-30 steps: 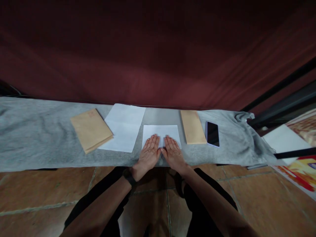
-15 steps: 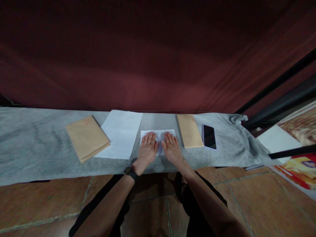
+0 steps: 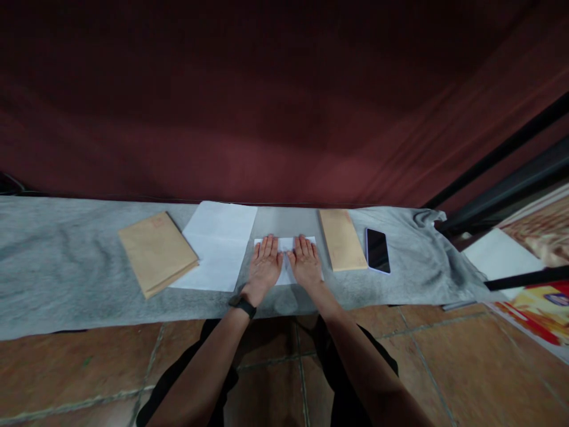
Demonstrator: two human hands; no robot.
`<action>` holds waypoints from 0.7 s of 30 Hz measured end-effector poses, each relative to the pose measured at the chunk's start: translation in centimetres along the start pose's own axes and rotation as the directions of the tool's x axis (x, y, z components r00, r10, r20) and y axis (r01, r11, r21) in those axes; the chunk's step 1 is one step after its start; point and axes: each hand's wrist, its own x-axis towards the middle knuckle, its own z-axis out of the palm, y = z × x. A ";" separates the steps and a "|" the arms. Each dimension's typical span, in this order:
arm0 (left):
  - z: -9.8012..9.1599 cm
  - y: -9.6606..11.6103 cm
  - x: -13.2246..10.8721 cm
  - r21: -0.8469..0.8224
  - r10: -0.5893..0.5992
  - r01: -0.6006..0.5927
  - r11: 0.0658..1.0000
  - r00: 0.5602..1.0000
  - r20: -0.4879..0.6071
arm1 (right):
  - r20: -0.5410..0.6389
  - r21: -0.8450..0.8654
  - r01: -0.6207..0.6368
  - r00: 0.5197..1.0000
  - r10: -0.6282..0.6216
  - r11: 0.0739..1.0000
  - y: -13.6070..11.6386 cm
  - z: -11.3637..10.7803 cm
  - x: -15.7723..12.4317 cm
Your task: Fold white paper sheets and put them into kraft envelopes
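A small white sheet of paper, apparently folded, lies flat on the grey cloth in front of me. My left hand rests palm down on its left part, fingers stretched out and pointing away from me. On the right part lies my right hand, also flat with the fingers extended. The two thumbs nearly meet over the middle of the paper. Both palms hide much of the sheet. Left of my hands is a stack of larger white paper. Brown envelopes overlap its left edge.
Another stack of brown envelopes lies to the right, beside a phone with a dark screen. The grey cloth covers a long narrow surface. A dark red curtain hangs behind it. Black bars stand at the right.
Both hands have slid slightly away from me along the small paper, still flat on it. The other things on the cloth keep their places.
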 end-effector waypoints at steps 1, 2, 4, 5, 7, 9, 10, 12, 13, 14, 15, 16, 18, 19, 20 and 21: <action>0.1 -0.2 -0.1 0.000 -0.005 0.005 1.000 1.000 -0.013 | -0.018 -0.008 -0.007 1.000 0.007 1.000 0.2 0.1 -0.1; 0.2 -0.4 -0.3 -0.001 -0.008 0.008 1.000 1.000 -0.025 | -0.037 -0.015 -0.012 0.999 0.012 1.000 0.3 0.3 -0.2; 0.3 -0.7 -0.6 -0.008 -0.017 0.017 1.000 0.999 -0.050 | -0.074 -0.025 -0.017 0.997 0.015 1.000 0.6 0.5 -0.3; 0.4 -0.8 -0.8 -0.012 -0.025 0.024 1.000 0.998 -0.060 | -0.092 -0.027 -0.016 0.996 0.013 1.000 0.7 0.6 -0.4; 0.5 -1.0 -1.1 -0.019 -0.043 0.042 0.999 0.996 -0.073 | -0.125 -0.025 -0.012 0.992 0.009 1.000 0.9 0.8 -0.6; 0.5 -1.2 -1.5 -0.022 -0.061 0.059 0.998 0.995 -0.076 | -0.152 -0.020 -0.010 0.988 0.006 1.000 1.2 0.9 -0.8; 0.5 -1.3 -1.7 -0.021 -0.067 0.066 0.998 0.995 -0.075 | -0.163 -0.018 -0.007 0.987 0.004 1.000 1.3 1.0 -0.9; 0.4 -1.5 -2.1 -0.016 -0.073 0.072 0.997 0.995 -0.071 | -0.182 -0.019 -0.001 0.983 -0.002 1.000 1.5 1.0 -1.1; 0.3 -1.6 -2.3 -0.013 -0.071 0.071 0.997 0.995 -0.070 | -0.187 -0.023 0.001 0.982 -0.005 1.000 1.6 1.0 -1.3; 0.2 -1.8 -2.6 -0.009 -0.067 0.067 0.998 0.995 -0.069 | -0.187 -0.028 0.002 0.982 -0.008 1.000 1.7 0.9 -1.4; 0.2 -1.9 -2.8 -0.006 -0.062 0.062 0.998 0.996 -0.068 | -0.183 -0.035 0.003 0.983 -0.009 0.999 1.7 0.9 -1.5; 0.1 -2.0 -3.1 -0.001 -0.057 0.057 0.998 0.996 -0.069 | -0.175 -0.042 0.002 0.985 -0.010 0.999 1.7 0.8 -1.6; 0.0 -2.1 -3.6 0.009 -0.050 0.051 0.999 0.996 -0.070 | -0.156 -0.059 -0.004 0.988 -0.005 0.998 1.8 0.7 -1.8; 0.0 -2.2 -3.9 0.015 -0.049 0.050 0.999 0.997 -0.068 | -0.150 -0.067 -0.008 0.989 -0.002 0.998 1.8 0.6 -1.9; -0.1 -2.2 -4.2 0.021 -0.048 0.050 0.999 0.997 -0.064 | -0.145 -0.073 -0.011 0.989 0.001 0.997 1.8 0.6 -2.0; -0.1 -2.3 -4.5 0.026 -0.048 0.050 0.998 0.997 -0.060 | -0.143 -0.077 -0.014 0.990 0.003 0.997 1.8 0.6 -2.1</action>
